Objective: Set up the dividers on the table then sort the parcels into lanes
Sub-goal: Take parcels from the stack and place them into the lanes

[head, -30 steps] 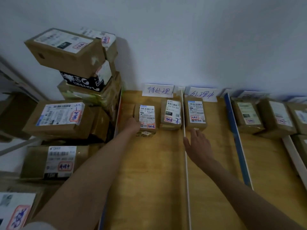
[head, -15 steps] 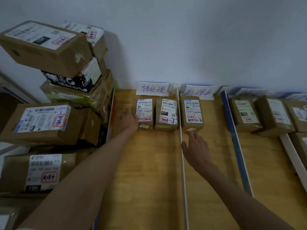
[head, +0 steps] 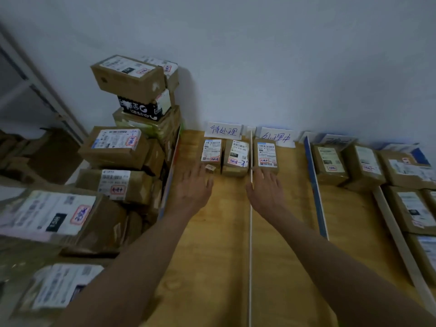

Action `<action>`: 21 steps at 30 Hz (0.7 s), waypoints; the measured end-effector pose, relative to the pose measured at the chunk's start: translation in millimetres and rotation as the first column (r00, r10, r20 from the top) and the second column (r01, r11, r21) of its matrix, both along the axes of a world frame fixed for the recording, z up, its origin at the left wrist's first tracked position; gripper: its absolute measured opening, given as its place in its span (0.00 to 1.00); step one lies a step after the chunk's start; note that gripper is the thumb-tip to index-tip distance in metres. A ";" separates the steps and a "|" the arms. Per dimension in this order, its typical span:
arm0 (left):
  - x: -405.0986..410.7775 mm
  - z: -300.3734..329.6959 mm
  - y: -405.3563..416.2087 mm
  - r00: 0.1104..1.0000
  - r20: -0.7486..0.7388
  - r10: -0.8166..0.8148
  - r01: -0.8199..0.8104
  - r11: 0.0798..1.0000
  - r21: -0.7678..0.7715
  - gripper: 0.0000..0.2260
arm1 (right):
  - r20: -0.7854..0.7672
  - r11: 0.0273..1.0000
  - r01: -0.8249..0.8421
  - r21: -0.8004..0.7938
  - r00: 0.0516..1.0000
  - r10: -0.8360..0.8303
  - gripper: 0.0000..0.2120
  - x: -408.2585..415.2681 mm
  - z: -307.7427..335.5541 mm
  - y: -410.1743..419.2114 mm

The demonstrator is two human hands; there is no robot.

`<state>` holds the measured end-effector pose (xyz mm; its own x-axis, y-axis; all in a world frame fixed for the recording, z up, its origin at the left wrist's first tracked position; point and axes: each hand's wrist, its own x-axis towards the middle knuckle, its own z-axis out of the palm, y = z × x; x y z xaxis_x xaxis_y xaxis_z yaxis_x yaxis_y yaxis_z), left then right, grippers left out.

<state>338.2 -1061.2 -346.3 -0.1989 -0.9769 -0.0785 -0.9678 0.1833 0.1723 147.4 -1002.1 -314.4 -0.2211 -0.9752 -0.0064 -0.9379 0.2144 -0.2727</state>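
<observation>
Fingers [head: 205,182] of both hands straight and spread, holding nothing — left hand [head: 193,192] just short of two small parcels [head: 225,156] at the counter's [head: 212,244] far end, right hand [head: 266,192] near a third [head: 266,155] across the white divider [head: 250,220]. Small taped cardboard — likely light and stiff, tape possibly slick; pinch the long sides.

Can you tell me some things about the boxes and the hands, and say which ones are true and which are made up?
1. Two small parcels sit in the lane left of the white divider. True.
2. The left hand is gripping a parcel. False: it is open and holds nothing.
3. The right hand is in the lane right of the white divider. True.
4. The blue divider lies left of the white one. False: it is to the right.
5. The stack of boxes stands on the right of the table. False: it is on the left.
</observation>
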 end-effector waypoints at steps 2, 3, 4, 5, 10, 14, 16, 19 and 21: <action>9.8 8.9 29.2 0.999 0.043 0.006 -0.005 1.000 -0.022 0.25 | 0.002 0.999 -0.030 -0.010 1.000 0.030 0.21 7.4 10.6 21.9; 14.7 14.2 43.6 0.999 0.046 0.012 -0.011 1.000 -0.029 0.25 | -0.004 0.998 -0.051 -0.021 0.999 0.051 0.21 10.7 16.0 33.7; 19.8 20.4 58.3 0.999 0.043 0.022 -0.021 0.999 -0.035 0.25 | -0.015 0.997 -0.072 -0.036 0.997 0.072 0.20 14.0 21.2 45.8; 24.9 26.7 72.6 0.998 0.046 0.033 -0.031 0.999 -0.039 0.25 | -0.027 0.994 -0.093 -0.050 0.995 0.092 0.19 17.2 26.1 57.7; 50.3 70.2 138.3 0.995 0.081 0.057 -0.050 0.995 -0.087 0.25 | -0.055 0.985 -0.157 -0.074 0.987 0.154 0.21 35.9 55.9 107.3; 69.4 114.1 167.7 0.995 0.063 0.081 -0.068 0.981 -0.180 0.23 | -0.022 0.969 -0.208 -0.135 0.978 0.207 0.22 59.1 83.1 128.7; 82.0 134.3 174.2 0.994 0.051 0.101 -0.087 0.972 -0.218 0.22 | -0.034 0.958 -0.236 -0.164 0.972 0.234 0.20 73.6 95.2 133.8; 110.0 155.9 179.3 0.989 0.046 0.138 -0.122 0.959 -0.256 0.22 | -0.039 0.946 -0.273 -0.174 0.962 0.270 0.20 99.1 110.4 135.6; 133.7 162.7 181.6 0.984 0.046 0.172 -0.153 0.949 -0.276 0.22 | -0.047 0.937 -0.300 -0.180 0.954 0.296 0.20 118.5 117.8 134.6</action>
<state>471.9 -879.5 -183.6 -0.0393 -0.9819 0.1855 -0.9961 0.0532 0.0703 265.9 -867.5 -196.6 0.0814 -0.9804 0.1793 -0.9566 -0.1274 -0.2621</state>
